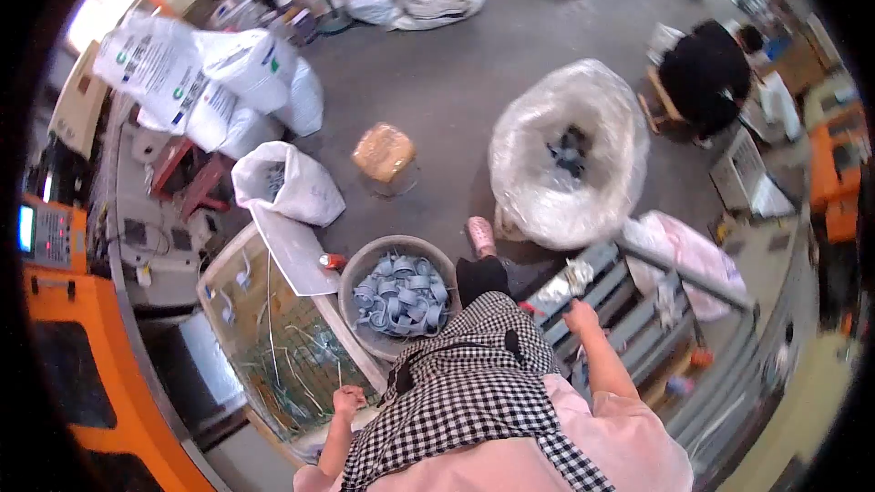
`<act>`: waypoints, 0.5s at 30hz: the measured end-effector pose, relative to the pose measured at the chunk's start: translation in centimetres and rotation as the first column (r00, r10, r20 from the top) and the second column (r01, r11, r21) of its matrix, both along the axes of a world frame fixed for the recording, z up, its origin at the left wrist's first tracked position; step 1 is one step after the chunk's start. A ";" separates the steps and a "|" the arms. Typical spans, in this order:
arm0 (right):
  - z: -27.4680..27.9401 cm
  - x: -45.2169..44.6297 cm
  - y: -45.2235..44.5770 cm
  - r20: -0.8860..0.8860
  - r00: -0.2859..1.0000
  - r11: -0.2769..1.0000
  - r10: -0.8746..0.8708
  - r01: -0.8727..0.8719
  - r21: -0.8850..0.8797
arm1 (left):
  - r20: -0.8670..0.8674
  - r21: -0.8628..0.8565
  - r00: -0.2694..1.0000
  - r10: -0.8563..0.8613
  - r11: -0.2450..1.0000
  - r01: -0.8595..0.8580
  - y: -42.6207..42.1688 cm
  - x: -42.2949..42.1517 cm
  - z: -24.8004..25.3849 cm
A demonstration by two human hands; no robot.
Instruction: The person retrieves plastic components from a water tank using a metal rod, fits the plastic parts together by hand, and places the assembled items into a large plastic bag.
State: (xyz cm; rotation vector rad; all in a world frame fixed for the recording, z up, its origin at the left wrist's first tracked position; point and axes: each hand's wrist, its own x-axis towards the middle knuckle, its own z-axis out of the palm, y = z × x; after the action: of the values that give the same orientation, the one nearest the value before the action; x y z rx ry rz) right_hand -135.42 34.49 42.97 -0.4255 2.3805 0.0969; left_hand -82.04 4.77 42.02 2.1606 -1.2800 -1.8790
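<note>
My left hand [348,399] is closed beside the near edge of a shallow tub [372,360] with water and thin pale strips in it. A thin pale stick [340,372] rises from its fingers; its kind is unclear. My right hand [581,317] is closed at the grey slatted metal rack [643,310], by a crumpled whitish wrapping [567,281]. Whatever it grips is hidden; a small red piece [527,308] shows to its left. Between my hands stands a round grey bucket [451,278] filled with blue-grey plastic rings [401,296].
A large plastic-lined bag [519,137] holds dark pieces. Left of it are a taped brown box [383,152], an open white sack [314,187] and stacked sacks [219,82]. Orange machines [91,346] flank both sides. Another person [706,77] sits at the right rear.
</note>
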 end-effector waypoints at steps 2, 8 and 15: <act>-1.9 -4.0 -0.6 0.108 0.991 0.995 0.075 -0.081 0.055 | 0.176 -0.069 0.983 -0.061 0.995 0.074 0.4 -4.8 3.3; -7.4 -18.0 -4.5 0.382 0.797 0.859 0.469 -0.512 0.014 | 0.058 0.097 0.973 -0.223 0.971 0.217 -1.6 -13.8 -1.1; -3.2 -35.7 -23.5 0.135 0.931 0.924 0.340 -0.304 -0.231 | -0.256 -0.023 0.934 0.249 0.964 -0.264 -10.4 -32.4 4.9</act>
State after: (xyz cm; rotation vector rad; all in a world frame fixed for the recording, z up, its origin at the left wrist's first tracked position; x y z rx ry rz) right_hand -171.13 10.99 39.77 -0.8905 2.1378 -0.0379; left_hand -114.43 -5.66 46.93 1.8787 -0.9409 -1.9060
